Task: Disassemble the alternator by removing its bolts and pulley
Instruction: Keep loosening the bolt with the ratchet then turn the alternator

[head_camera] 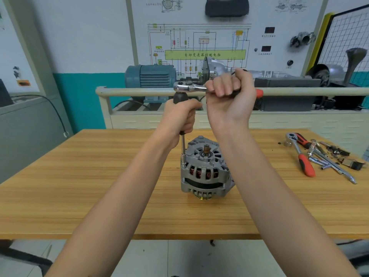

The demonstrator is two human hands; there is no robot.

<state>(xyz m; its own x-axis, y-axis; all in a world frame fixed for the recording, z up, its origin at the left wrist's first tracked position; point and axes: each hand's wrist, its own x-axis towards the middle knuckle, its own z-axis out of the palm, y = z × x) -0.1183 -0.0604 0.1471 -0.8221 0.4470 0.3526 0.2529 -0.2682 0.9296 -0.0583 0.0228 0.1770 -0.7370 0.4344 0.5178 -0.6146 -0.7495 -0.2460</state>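
Two bare forearms reach up from the bottom edge toward the middle of the view. The left hand (180, 116) is curled round the black grip of an upright extension driver (183, 145), whose thin steel shaft drops to a socket seated on a bolt (183, 166) at the left rim of the alternator (205, 170). The right hand (229, 96) clasps the handle of a ratchet wrench (191, 87) lying level across the top of that driver, its chrome head over the driver's cap and a red handle end poking out past the fist. The alternator stands on end near the middle of the wooden table (99, 186), just below and between the hands, its grey slotted housing showing copper windings, a shaft stub pointing up and a brass-coloured part under it against the tabletop. At the table's right end, well apart from the alternator, lie a second ratchet (299, 152) with a red and black handle, loose chrome extension bars (329, 166) and small dark parts. The right forearm hides part of the alternator's right side. Behind the table a cream rail and frame (139, 90) carries a blue-grey electric motor (149, 76) and a silver gearbox casing (215, 66). The white board (279, 17) on the wall bears a wiring diagram with a green band reading 自动变速器控制电脑; the smaller captions are too blurred to read. The wall is white above and teal below, and a grey cabinet (26, 126) stands at left with a black cable draped over it.
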